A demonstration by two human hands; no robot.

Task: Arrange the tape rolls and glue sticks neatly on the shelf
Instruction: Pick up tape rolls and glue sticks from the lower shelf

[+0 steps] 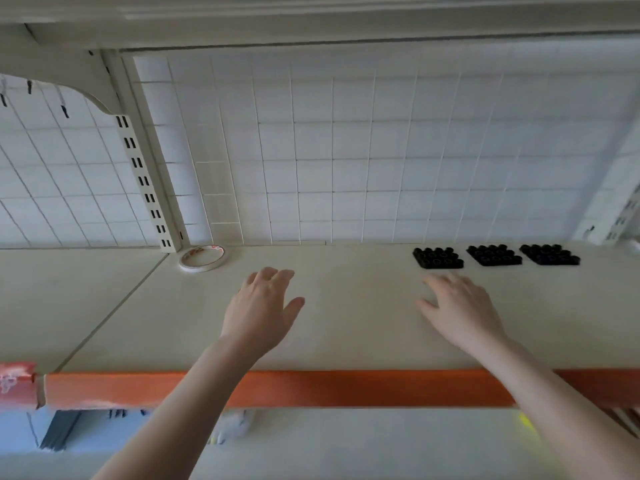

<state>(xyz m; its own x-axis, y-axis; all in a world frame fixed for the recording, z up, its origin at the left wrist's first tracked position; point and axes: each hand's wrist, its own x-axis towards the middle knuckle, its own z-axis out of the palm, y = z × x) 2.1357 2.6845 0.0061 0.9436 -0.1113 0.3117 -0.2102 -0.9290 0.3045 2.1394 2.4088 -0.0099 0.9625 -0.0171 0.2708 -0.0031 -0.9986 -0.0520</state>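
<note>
A white tape roll with red print lies flat at the back left of the cream shelf, beside the slotted upright. Three black clusters of glue stick caps stand in a row at the back right: one, a second, a third. My left hand hovers palm down over the shelf, right of and in front of the tape roll, fingers apart and holding nothing. My right hand is spread palm down just in front of the leftmost black cluster, also holding nothing.
A white wire grid panel backs the shelf. A slotted upright post stands at the back left. An orange strip runs along the shelf's front edge. Another shelf lies below, with blurred items.
</note>
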